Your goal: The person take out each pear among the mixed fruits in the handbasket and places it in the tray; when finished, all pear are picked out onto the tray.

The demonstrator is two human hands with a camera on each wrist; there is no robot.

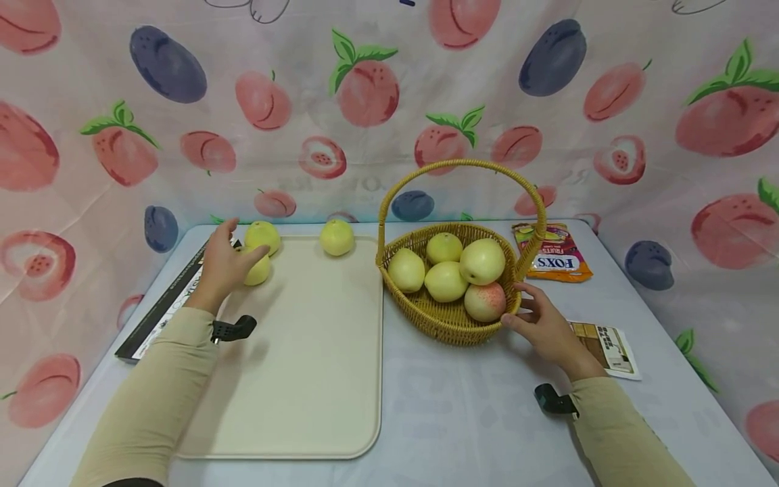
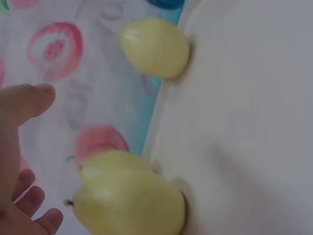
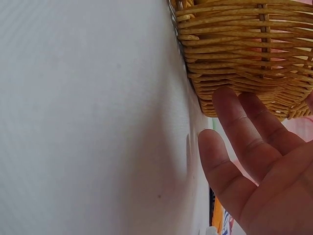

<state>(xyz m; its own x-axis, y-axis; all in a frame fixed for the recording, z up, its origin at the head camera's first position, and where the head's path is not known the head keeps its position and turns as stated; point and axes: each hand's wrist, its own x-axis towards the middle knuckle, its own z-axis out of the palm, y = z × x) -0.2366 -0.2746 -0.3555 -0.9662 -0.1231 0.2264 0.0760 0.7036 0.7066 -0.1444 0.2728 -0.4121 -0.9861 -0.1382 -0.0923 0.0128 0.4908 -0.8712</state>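
Note:
A wicker basket [image 1: 447,331] with a tall arched handle holds several yellow-green pears [image 1: 445,281] and one peach [image 1: 485,302] with a reddish blush. My right hand [image 1: 548,331] is at the basket's right side; its fairly straight fingers [image 3: 239,132] touch the outer wall in the right wrist view. Above the left edge of a beige tray [image 1: 304,379], my left hand [image 1: 224,265] has thumb and fingers spread, holding nothing. Close beside it are two pears [image 2: 132,200] at the tray's back left corner. Another pear [image 1: 337,237] sits at the tray's back edge.
Left of the tray lies a flat black-and-white box [image 1: 164,308], partly under my left arm. Behind the basket handle is an orange-and-red snack bag [image 1: 556,253]. A printed packet [image 1: 608,348] lies right of my right hand. A fruit-patterned cloth [image 1: 365,149] hangs behind the table.

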